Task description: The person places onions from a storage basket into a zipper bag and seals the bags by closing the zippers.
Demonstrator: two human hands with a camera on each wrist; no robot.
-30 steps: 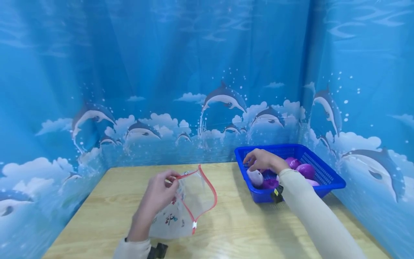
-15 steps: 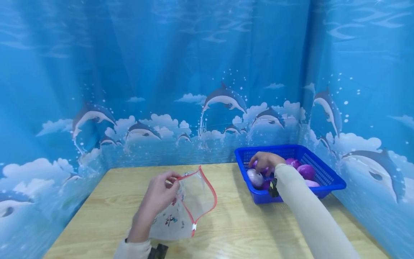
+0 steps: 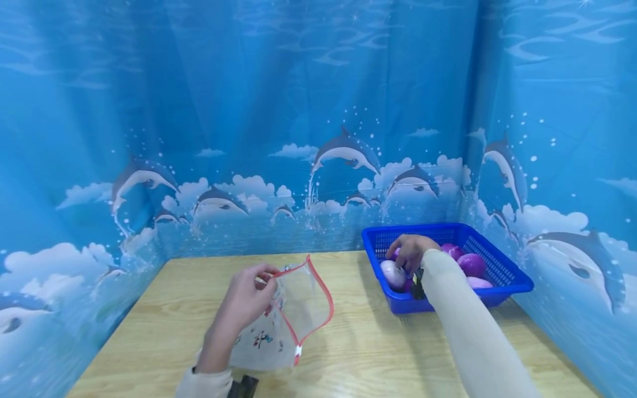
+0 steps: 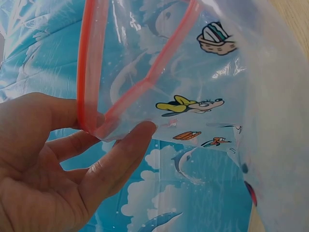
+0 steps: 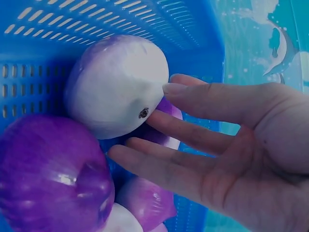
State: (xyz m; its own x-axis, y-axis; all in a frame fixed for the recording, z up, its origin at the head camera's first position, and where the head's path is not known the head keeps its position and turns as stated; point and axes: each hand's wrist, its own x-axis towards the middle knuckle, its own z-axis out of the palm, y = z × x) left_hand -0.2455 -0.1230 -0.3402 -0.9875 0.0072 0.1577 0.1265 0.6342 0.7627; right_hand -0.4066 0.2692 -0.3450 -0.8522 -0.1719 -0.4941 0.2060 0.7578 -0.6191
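Note:
My left hand (image 3: 247,296) pinches the rim of a clear zip bag (image 3: 269,345) with a red edge and cartoon prints. Its mouth gapes toward the right, and a white slider (image 3: 298,351) sits at the near end of the zip. Over in the blue basket (image 3: 517,284), my right hand (image 3: 412,251) reaches down among purple onions. The right wrist view shows its fingers (image 5: 159,162) extended and the thumb tip right at the edge of a pale onion (image 5: 120,87). A dark purple onion (image 5: 53,174) lies beside that one, with smaller ones below.
More onions (image 3: 471,265) lie in the right part of the basket, whose walls are slotted. The basket stands at the back right of a wooden table (image 3: 358,342). A blue dolphin-print curtain (image 3: 259,138) closes off the back and sides.
My right hand has moved slightly right and down inside the basket, away from above the pale onion to its right side. My left hand and the bag stay nearly where they were.

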